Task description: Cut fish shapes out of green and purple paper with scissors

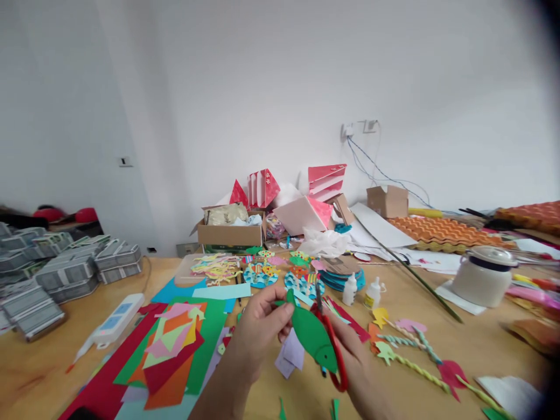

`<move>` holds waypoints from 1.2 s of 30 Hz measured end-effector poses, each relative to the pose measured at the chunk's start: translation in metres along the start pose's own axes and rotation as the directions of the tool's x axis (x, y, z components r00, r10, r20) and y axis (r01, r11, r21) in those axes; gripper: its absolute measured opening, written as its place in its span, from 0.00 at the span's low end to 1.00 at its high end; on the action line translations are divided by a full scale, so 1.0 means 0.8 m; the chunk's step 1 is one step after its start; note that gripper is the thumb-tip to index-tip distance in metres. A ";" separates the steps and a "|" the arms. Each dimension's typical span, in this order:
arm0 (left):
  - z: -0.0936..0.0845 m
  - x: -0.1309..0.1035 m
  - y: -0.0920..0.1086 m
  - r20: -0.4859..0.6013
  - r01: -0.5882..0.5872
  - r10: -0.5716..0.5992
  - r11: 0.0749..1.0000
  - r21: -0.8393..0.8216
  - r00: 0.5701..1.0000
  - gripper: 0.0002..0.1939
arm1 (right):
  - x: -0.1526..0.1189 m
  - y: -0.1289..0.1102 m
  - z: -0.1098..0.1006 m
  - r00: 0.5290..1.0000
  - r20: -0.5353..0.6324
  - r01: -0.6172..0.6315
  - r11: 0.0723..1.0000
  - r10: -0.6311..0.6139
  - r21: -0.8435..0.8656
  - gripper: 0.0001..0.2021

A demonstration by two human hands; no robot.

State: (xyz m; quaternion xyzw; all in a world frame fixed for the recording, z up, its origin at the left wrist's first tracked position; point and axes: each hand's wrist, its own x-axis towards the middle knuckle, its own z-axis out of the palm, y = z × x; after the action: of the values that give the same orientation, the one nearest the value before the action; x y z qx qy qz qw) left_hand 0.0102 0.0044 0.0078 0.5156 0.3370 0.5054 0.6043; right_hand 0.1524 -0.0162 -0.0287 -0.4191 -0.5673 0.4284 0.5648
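Note:
A green paper fish (310,330) with a drawn eye is held in front of me above the table. My left hand (262,318) pinches it near the tail between thumb and fingers. Red-handled scissors (335,356) are in my right hand (352,353), their blades pointing up and away beside the fish's right edge. How far the blades are parted I cannot tell. Below my hands lie small lilac paper pieces (291,352) and narrow green scraps (335,408).
Stacked coloured paper (210,326) lies on the left, near a white glue gun (118,321). Two white glue bottles (349,290) stand beyond my right hand. Twisted paper strands (420,370), a long stick (411,271) and a lidded white pot (483,277) occupy the right. Behind stands an open cardboard box (230,235).

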 end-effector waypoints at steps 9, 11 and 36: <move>-0.004 0.002 0.003 -0.035 -0.049 0.056 0.980 0.191 0.998 0.07 | -0.012 -0.024 0.022 0.968 0.215 -0.117 0.992 0.126 -0.052 0.12; -0.003 0.001 0.004 -0.032 -0.056 0.064 0.979 0.193 0.997 0.07 | -0.012 -0.022 0.021 0.961 0.248 -0.119 0.992 0.124 -0.038 0.12; -0.009 0.004 -0.002 0.064 -0.031 0.017 0.973 0.227 0.998 0.08 | -0.009 0.001 0.019 0.948 0.283 -0.103 0.981 0.146 -0.162 0.12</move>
State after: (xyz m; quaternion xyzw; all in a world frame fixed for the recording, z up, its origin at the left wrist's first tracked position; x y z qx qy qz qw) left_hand 0.0046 0.0097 0.0049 0.6010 0.3677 0.4545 0.5450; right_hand 0.1375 -0.0228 -0.0317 -0.4260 -0.6468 0.4784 0.4140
